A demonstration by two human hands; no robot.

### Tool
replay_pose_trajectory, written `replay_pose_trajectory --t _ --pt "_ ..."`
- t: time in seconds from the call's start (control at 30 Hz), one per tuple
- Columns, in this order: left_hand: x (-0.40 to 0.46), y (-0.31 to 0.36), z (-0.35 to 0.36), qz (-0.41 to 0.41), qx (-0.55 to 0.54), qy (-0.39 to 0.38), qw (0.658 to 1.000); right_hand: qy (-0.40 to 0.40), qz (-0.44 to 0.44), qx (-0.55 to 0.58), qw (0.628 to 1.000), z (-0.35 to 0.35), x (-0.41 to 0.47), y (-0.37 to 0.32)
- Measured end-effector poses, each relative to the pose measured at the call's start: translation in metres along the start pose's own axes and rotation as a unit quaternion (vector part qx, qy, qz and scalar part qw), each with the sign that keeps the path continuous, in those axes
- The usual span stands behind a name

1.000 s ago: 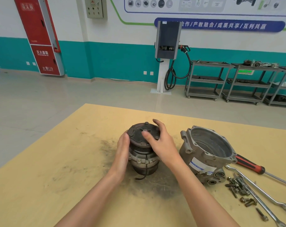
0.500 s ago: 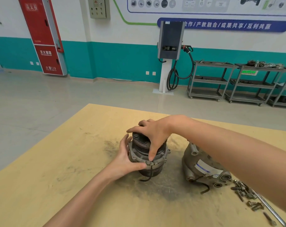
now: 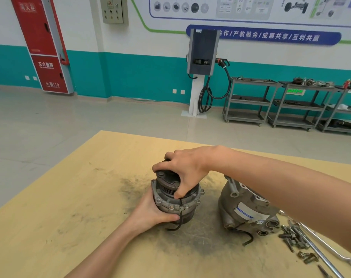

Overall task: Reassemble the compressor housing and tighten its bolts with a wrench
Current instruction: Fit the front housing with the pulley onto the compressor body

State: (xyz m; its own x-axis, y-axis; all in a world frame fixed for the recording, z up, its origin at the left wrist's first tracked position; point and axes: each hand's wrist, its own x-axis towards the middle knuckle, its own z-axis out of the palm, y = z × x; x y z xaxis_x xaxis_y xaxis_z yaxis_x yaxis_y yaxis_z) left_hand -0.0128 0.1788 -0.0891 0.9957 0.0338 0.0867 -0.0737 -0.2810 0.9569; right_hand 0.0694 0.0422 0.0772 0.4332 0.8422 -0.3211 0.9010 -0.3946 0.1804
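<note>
Hands: left hand (image 3: 150,211) gripped base of compressor core (image 3: 177,199), frame centre; right hand (image 3: 182,169) clamped on its pulley top.
Housing (image 3: 245,209): lay right of centre, separate.
Risk: core could tip, pinch wire.
Count: 1 core, 1 housing, 2 wrenches (image 3: 321,251), approx. 10 bolts (image 3: 293,238), lower right.

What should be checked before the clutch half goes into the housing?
1. Left hand grips the clutch half low down: ok.
2. Right hand grips its top: ok.
3. Housing mouth turned up to receive it: not ok, it lies on its side.
4. Bolts within reach on the table: ok.
5. Wrench beside the bolts: ok.
6. Black wire at the housing clear of the joint: cannot tell.
</note>
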Motion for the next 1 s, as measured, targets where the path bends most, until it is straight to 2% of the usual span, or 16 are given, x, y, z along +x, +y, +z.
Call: replay_pose_trajectory --t 0.27,0.4,0.6,0.77,1.0 --pt "-0.014 0.002 0.018 -0.001 -0.001 0.09 0.996 0.041 -0.052 -0.072 0.995 -0.008 -0.014 -0.007" --pt "-0.016 0.026 0.017 0.019 -0.012 0.104 0.994 0.061 -0.061 -0.045 0.995 -0.03 -0.029 0.0" --pt "-0.006 0.096 0.004 0.09 0.027 0.136 0.986 0.081 -0.055 0.002 0.995 -0.088 -0.078 0.015" --pt "0.011 0.154 0.011 0.16 0.062 0.122 0.978 0.112 -0.019 -0.047 0.992 -0.123 -0.125 0.033" --pt "0.038 0.194 0.063 0.207 0.06 0.031 0.976 0.126 0.072 -0.027 0.989 -0.109 -0.189 0.068"
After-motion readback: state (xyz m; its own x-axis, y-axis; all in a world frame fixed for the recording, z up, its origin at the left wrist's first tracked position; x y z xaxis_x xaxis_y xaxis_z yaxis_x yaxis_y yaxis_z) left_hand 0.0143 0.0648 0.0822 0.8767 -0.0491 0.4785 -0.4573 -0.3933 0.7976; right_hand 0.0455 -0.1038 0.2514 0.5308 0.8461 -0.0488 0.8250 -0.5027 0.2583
